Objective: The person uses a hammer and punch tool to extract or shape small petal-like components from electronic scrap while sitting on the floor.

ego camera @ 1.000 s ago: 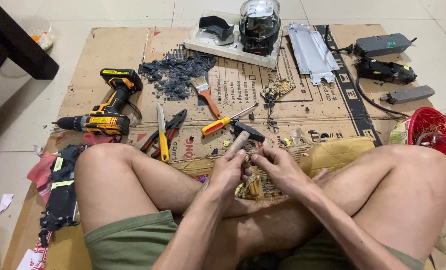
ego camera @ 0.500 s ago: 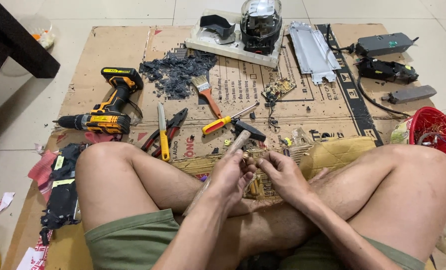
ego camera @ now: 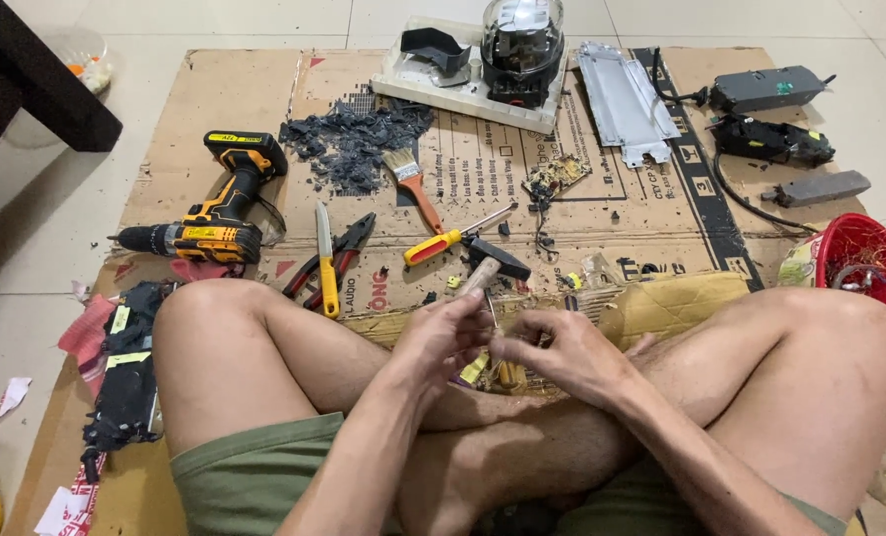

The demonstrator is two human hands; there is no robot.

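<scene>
I sit cross-legged on a sheet of cardboard (ego camera: 215,89). My left hand (ego camera: 441,335) and my right hand (ego camera: 562,352) meet above my crossed shins. The left fingers pinch a thin metal piece (ego camera: 490,310) that stands nearly upright. The right fingertips close on the same spot from the other side. Just under them lies a small yellowish, copper-coloured part (ego camera: 506,374); how it is held is hidden. A wooden-handled hammer (ego camera: 493,263) lies just beyond my left hand.
On the cardboard lie a yellow-and-black cordless drill (ego camera: 210,223), red pliers (ego camera: 336,260), a yellow-handled blade (ego camera: 326,263), a screwdriver (ego camera: 443,243), a paintbrush (ego camera: 410,184), a heap of dark debris (ego camera: 349,144), a circuit board (ego camera: 554,179), a metal plate (ego camera: 620,99). A red basket (ego camera: 860,260) stands at the right.
My two hands have drawn slightly closer together over the small part and shifted a little. Nothing else on the cardboard has moved.
</scene>
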